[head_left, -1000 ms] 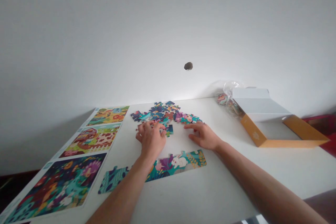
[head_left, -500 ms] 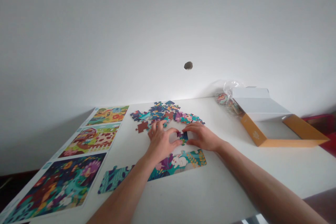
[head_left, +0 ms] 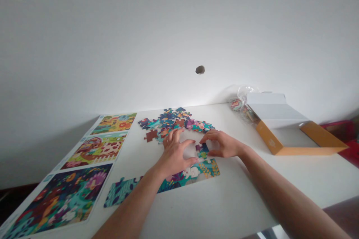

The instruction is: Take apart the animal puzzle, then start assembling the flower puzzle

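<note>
On the white table (head_left: 246,194) lies a joined strip of puzzle pieces (head_left: 123,190), teal and purple, running left to right. My right hand (head_left: 224,144) pinches a dark blue puzzle piece (head_left: 202,148) just above the strip's right end. My left hand (head_left: 175,153) rests beside it, fingers spread, thumb tip at the strip's upper edge near the piece. Behind both hands sits a loose pile of puzzle pieces (head_left: 174,119).
A sheet with three printed reference pictures (head_left: 84,164) lies at the left. An open orange and white box (head_left: 291,127) stands at the right with a clear bag of pieces (head_left: 242,104) behind it. A lone brown piece (head_left: 151,135) lies left of the pile.
My left hand has moved from the pile rightward to the strip. My right hand took hold of the blue piece and carried it down toward the strip's right end.
</note>
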A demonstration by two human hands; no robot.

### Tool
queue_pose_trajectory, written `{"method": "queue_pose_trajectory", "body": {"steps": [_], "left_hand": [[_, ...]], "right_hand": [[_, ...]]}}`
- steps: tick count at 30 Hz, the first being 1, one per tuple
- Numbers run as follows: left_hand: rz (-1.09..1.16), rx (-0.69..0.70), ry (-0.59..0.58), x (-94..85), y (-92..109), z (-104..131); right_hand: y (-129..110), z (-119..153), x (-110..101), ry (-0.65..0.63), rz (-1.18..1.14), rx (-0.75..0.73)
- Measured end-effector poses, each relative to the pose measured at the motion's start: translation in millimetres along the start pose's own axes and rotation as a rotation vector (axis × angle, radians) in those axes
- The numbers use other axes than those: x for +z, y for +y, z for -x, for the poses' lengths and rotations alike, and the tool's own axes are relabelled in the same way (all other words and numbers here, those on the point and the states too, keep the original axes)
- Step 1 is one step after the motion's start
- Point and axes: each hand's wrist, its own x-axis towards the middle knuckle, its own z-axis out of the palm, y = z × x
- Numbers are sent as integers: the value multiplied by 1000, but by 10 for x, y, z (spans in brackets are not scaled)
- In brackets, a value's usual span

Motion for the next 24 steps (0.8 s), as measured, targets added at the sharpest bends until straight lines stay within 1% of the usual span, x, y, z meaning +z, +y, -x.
{"method": "queue_pose_trajectory", "body": {"steps": [5, 10, 18, 21, 24], "left_hand": [[4, -6, -14, -5, 6, -2], [27, 18, -16, -22, 28, -1], [99, 139, -9, -19, 40, 11], [139, 195, -31, -22, 45, 15], [162, 218, -71, -29, 53, 17]], "right_hand": [[-19, 2, -16, -40, 4, -29], [-37, 10, -36, -71, 22, -21], [-13, 32, -36, -81, 39, -8], [-15, 35, -38, -84, 47, 0], [-21, 35, -41, -81, 44, 5]]}}
